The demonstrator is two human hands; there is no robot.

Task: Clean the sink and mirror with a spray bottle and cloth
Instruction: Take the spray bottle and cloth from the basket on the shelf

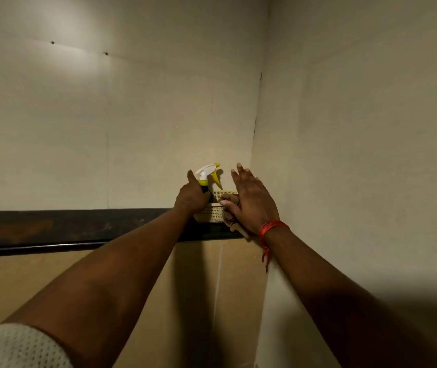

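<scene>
A spray bottle (pixel 208 174) with a white and yellow trigger head stands in a cream perforated basket (pixel 212 213) on a dark ledge in the wall corner. My left hand (pixel 193 196) is wrapped around the bottle's dark neck, forefinger pointing up. My right hand (pixel 251 201) reaches over the basket's right side, fingers spread upward, with a beige cloth (pixel 228 200) bunched under the palm; whether it grips the cloth is unclear. Neither sink nor mirror is in view.
A dark ledge (pixel 66 228) runs along the cream tiled wall (pixel 132 115) from the left into the corner. A second wall (pixel 358 128) closes in on the right. Tan tiles lie below the ledge.
</scene>
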